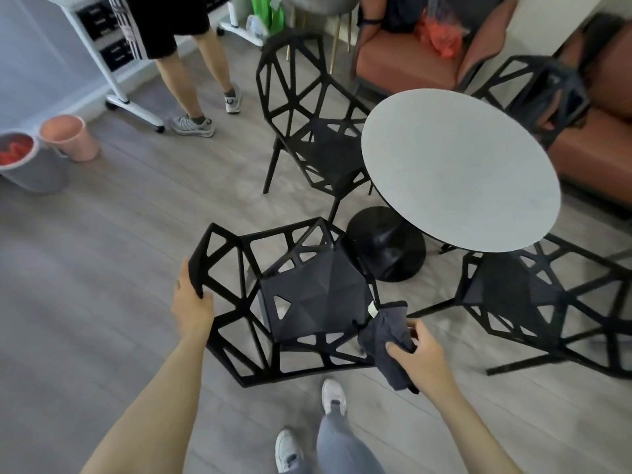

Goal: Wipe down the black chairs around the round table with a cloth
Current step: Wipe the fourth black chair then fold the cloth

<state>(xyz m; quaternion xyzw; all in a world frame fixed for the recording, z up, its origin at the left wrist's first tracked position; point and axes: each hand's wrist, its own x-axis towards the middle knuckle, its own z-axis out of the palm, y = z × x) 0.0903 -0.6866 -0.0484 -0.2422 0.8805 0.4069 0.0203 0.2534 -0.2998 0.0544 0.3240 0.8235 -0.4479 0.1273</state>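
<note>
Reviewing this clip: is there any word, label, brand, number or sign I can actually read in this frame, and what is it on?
No text is legible anywhere.
White tag on the dark cloth held in the right hand: too small to read.
Black drawer fronts on the white cart, top left: pale marks, too blurred to read.
Green bag at top: no readable print.
The chair gripped by the left hand: no label visible.

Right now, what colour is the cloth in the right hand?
Dark grey, with a small white tag; the cloth shows in the head view.

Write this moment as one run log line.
left hand: grips nearest chair backrest | right hand: holds dark cloth at seat edge
</note>
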